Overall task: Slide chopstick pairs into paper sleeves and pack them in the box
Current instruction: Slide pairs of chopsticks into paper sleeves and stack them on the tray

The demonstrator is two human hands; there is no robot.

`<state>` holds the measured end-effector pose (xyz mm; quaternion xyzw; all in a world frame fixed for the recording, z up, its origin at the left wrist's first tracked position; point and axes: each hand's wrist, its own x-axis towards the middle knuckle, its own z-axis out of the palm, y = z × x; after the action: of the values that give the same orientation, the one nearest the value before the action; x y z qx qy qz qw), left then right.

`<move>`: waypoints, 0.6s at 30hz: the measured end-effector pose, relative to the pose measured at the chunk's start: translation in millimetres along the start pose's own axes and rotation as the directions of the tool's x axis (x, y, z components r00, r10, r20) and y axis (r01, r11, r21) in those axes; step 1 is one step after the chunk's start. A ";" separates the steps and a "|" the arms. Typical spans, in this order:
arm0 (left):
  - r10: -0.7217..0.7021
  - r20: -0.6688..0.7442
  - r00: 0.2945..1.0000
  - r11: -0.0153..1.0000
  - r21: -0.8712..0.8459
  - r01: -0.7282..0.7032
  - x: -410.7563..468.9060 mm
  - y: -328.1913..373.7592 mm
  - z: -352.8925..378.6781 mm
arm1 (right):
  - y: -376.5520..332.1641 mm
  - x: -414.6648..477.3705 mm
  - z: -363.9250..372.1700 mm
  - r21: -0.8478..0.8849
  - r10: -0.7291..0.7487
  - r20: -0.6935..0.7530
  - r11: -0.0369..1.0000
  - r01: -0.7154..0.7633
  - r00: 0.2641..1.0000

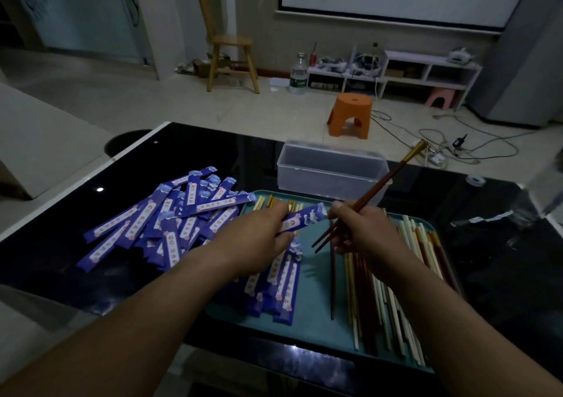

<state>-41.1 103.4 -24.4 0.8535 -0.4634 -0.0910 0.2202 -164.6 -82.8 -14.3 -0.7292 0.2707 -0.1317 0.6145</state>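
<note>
My left hand (259,241) pinches a blue paper sleeve (306,217) above the teal tray (313,323), the sleeve's open end pointing right. My right hand (362,229) grips a pair of dark red chopsticks (374,189) with gold tops, angled up to the right; their thin tips hang just below the sleeve's end. A clear plastic box (332,166) stands open behind the tray. Several loose chopsticks (384,299), white, brown and yellow, lie on the tray's right side. Several sleeves (281,278) lie on the tray's left part.
A heap of blue sleeves (164,217) covers the black glass table (61,262) left of the tray. Clear plastic wrap (499,217) and a tape roll (476,180) lie at the right. An orange stool (350,113) stands on the floor beyond.
</note>
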 end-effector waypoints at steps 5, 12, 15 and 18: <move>0.042 -0.024 0.999 0.999 -0.022 -0.043 2.2 16.3 11.5 | -1.5 -3.1 10.0 -0.022 -0.009 0.037 1.000 0.009 0.999; 0.030 0.085 0.996 0.996 -0.083 -0.023 -1.7 16.3 9.4 | -13.9 -4.2 -15.0 0.311 0.014 -0.068 0.950 0.008 0.998; 0.059 0.101 0.993 0.992 -0.118 -0.047 -3.1 22.2 7.0 | -14.3 -4.5 -17.8 0.390 0.004 -0.037 0.921 0.011 0.999; 0.075 0.103 0.992 0.983 -0.172 -0.057 -3.9 27.3 5.7 | -10.6 -2.6 -15.8 0.358 -0.008 -0.030 0.934 0.018 1.000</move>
<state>-65.8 92.1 -17.1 0.8096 -0.4935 -0.1693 0.2690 -172.5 -93.3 -0.3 -0.6049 0.2459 -0.1929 0.7324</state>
